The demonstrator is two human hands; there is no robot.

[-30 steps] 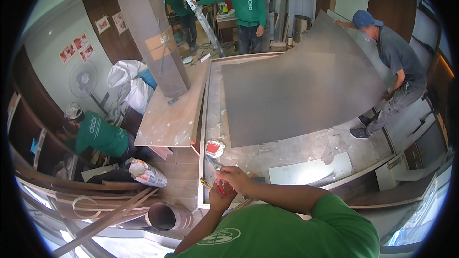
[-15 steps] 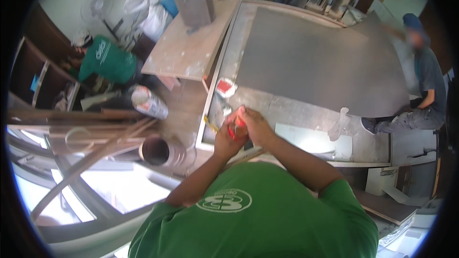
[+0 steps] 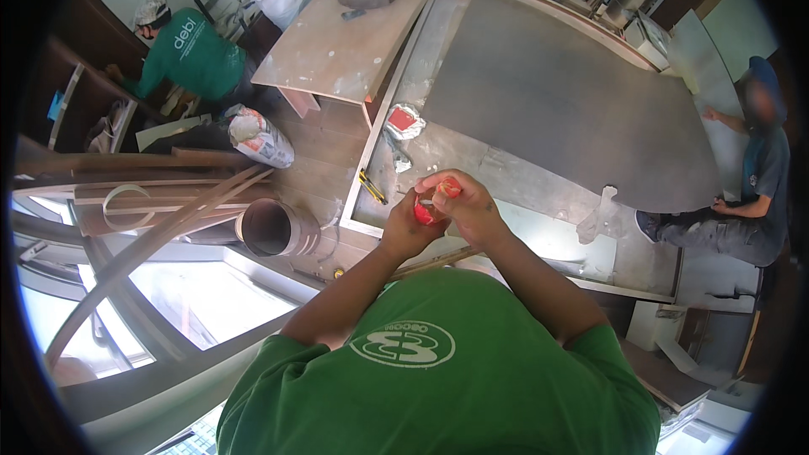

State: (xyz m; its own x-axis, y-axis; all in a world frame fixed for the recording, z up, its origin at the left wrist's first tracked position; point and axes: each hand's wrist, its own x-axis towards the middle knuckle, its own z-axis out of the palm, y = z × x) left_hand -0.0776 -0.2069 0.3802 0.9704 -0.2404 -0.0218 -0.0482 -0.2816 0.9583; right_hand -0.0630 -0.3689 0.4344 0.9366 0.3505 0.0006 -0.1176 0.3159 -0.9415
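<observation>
Hands: 2 bare hands meet above the near edge of the workbench (image 3: pixel 539 194). Left hand (image 3: pixel 406 223) and right hand (image 3: pixel 468 205) touch each other, and both sets of fingers are curled shut around 1 small red object (image 3: pixel 424 214). A second patch of red (image 3: pixel 450 186) shows at the right hand's fingertips; whether it is a separate piece or part of the same object cannot be told. The red object sits between the 2 palms, over the bench's front left corner.

Bench surface: 1 large grey sheet (image 3: pixel 556 93) lies flat across most of the bench top. 1 open tin with red contents (image 3: pixel 403 120) stands on the bare strip to the left of the sheet, well apart from the hands. 1 yellow-and-black tool (image 3: pixel 372 187) lies near the bench's left rim, just beside the left hand. 1 crumpled clear plastic piece (image 3: pixel 598 215) lies on the near strip to the right of the hands.

Surroundings: 1 plywood board (image 3: pixel 345 42) adjoins the bench on its left. 1 brown cylinder (image 3: pixel 274 227) lies on the floor below the bench corner, and 1 white sack (image 3: pixel 259 138) rests beyond it.

Other persons: 2 in view. 1 in a green shirt (image 3: pixel 190 55) crouches at upper left; 1 in a dark shirt (image 3: pixel 758 177) sits at the sheet's right edge.
</observation>
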